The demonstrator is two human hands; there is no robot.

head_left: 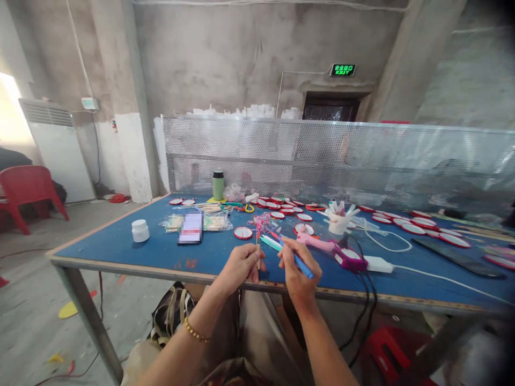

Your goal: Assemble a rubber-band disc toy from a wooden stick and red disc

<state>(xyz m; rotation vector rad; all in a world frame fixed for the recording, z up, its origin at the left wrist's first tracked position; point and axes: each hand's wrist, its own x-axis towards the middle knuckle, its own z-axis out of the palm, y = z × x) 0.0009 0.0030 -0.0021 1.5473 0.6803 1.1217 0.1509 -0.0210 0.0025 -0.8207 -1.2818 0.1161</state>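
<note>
My left hand (240,264) is closed around a thin wooden stick (258,251), which stands roughly upright between thumb and fingers near the table's front edge. In my right hand (298,276) is a blue pen (303,267), gripped as for writing, its front end slanting towards the stick. I cannot tell whether the pen touches it. A teal marker (271,243) lies between the two hands. Just beyond the left hand is a round white disc with a red rim (243,232). Pink and coloured strings (262,221) lie behind the stick.
On the blue table (120,260) are a white jar (140,231), a phone (191,227), a green bottle (218,186) and a cup of pens (338,222). A pink glue gun (322,242), cables and several red-rimmed discs (412,228) spread rightward. A perforated metal screen (249,145) borders the back.
</note>
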